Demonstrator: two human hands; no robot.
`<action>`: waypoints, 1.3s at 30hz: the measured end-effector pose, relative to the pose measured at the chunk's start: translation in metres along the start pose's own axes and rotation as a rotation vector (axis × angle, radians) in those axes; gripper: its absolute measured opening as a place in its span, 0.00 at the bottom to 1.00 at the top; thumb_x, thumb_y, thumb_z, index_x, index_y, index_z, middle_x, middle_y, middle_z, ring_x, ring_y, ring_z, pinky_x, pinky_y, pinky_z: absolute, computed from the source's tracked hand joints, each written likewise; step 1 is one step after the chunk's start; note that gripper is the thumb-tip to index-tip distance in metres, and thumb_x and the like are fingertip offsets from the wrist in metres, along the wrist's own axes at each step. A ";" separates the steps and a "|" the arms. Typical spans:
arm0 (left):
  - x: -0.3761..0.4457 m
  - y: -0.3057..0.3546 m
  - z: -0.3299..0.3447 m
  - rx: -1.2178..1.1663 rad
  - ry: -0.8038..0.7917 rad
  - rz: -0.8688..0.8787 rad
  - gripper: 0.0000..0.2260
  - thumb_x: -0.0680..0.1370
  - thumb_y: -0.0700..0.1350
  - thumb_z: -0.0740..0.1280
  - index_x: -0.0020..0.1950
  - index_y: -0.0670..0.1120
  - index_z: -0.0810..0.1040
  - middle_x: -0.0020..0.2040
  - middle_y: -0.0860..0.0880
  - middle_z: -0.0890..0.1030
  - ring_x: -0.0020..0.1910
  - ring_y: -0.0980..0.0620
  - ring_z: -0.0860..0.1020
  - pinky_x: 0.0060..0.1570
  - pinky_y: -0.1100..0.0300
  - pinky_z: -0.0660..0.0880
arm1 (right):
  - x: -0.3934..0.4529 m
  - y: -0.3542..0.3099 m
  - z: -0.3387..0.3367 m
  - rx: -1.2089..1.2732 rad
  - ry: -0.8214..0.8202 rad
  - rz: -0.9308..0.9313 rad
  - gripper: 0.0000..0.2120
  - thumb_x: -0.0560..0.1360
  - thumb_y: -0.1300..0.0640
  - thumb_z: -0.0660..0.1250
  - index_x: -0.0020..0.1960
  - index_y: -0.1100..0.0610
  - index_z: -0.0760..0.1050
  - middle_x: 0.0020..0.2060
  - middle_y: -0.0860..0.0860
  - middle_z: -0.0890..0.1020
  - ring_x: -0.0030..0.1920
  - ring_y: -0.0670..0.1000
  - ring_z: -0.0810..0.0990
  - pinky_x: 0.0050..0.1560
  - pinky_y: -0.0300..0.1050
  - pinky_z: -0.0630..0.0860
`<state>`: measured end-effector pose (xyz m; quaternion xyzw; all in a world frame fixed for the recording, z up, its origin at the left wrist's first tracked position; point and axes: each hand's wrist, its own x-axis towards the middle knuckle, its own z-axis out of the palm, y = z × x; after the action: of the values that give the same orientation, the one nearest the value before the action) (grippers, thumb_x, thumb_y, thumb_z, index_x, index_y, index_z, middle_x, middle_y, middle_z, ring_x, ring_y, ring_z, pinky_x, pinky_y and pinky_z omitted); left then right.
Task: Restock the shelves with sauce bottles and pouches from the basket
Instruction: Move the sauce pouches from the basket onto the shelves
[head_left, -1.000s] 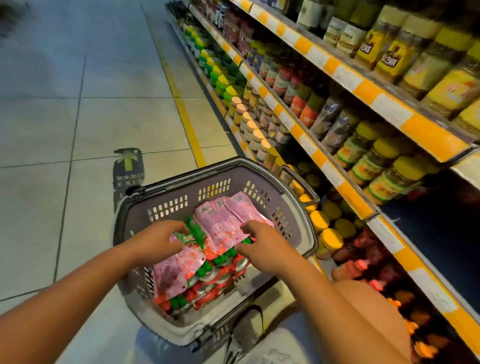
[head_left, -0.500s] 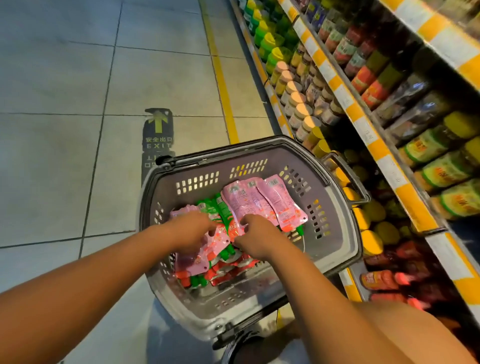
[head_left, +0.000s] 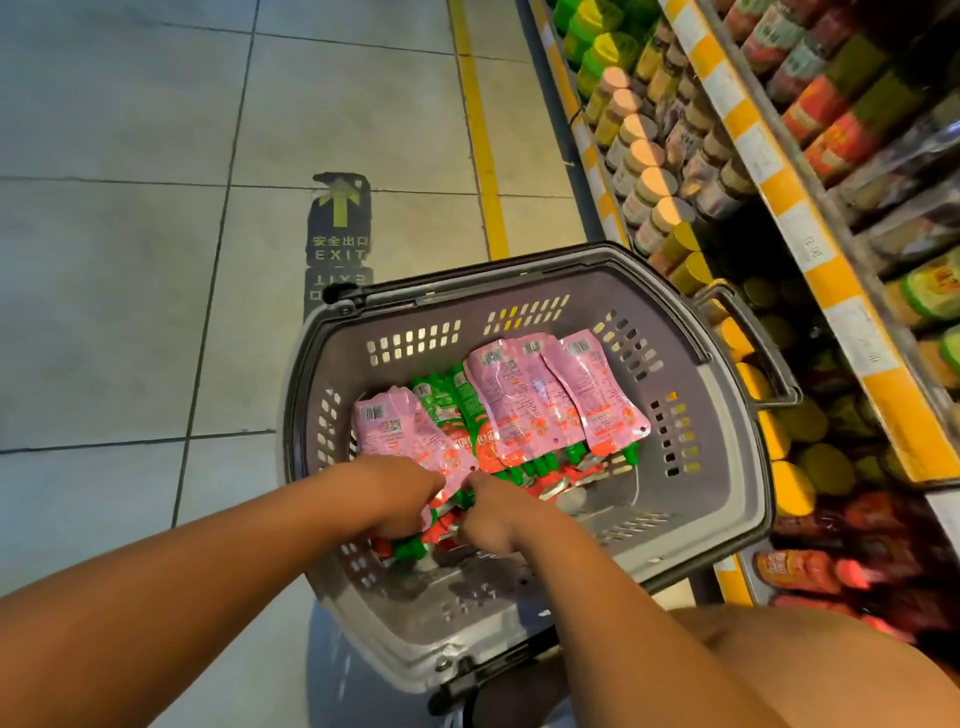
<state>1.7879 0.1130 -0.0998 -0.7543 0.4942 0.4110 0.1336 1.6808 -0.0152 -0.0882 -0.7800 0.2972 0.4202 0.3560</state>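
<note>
digging into the grey basket (head_left: 727, 467), our left hand (head_left: 400, 499) and right hand (head_left: 493, 519) have slid down to its near side. both curl round the pouches (head_left: 447, 512) there. we think a bunch lifts out next for the shelves (head_left: 810, 249) beside the basket.

Both hands (head_left: 400, 499) deeper (among pouches (head_left: 519, 405))

Grey tiled floor (head_left: 130, 312), dark grout lines. Yellow floor stripe (head_left: 480, 135) runs along the shelf base. Dark EXIT floor sticker (head_left: 340, 223) with green arrow, Chinese text, sits left of the stripe. Lighting dim and warm on the right, cooler over the tiles.
</note>
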 end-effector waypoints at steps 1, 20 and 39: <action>-0.001 0.001 0.000 0.011 0.016 -0.018 0.15 0.81 0.55 0.62 0.65 0.52 0.71 0.60 0.46 0.80 0.57 0.43 0.79 0.47 0.50 0.73 | 0.003 -0.001 0.000 0.009 -0.013 0.006 0.35 0.77 0.60 0.67 0.80 0.57 0.57 0.71 0.59 0.74 0.64 0.61 0.76 0.56 0.51 0.74; -0.038 0.009 -0.007 -0.022 0.403 -0.313 0.16 0.78 0.40 0.67 0.66 0.48 0.74 0.56 0.44 0.79 0.55 0.39 0.80 0.42 0.50 0.70 | 0.011 -0.017 -0.010 0.263 0.553 -0.188 0.15 0.82 0.64 0.61 0.62 0.54 0.81 0.47 0.54 0.83 0.32 0.44 0.74 0.27 0.31 0.63; -0.071 -0.036 -0.047 -0.178 0.882 -0.225 0.21 0.73 0.41 0.74 0.62 0.52 0.72 0.47 0.48 0.81 0.42 0.45 0.81 0.35 0.51 0.79 | -0.034 -0.033 -0.022 -0.248 0.954 -0.396 0.03 0.81 0.54 0.65 0.50 0.52 0.76 0.43 0.49 0.80 0.42 0.53 0.78 0.36 0.48 0.72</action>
<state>1.8296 0.1470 -0.0242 -0.9145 0.3819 0.0748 -0.1110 1.6994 -0.0083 -0.0400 -0.9618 0.2215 -0.0246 0.1588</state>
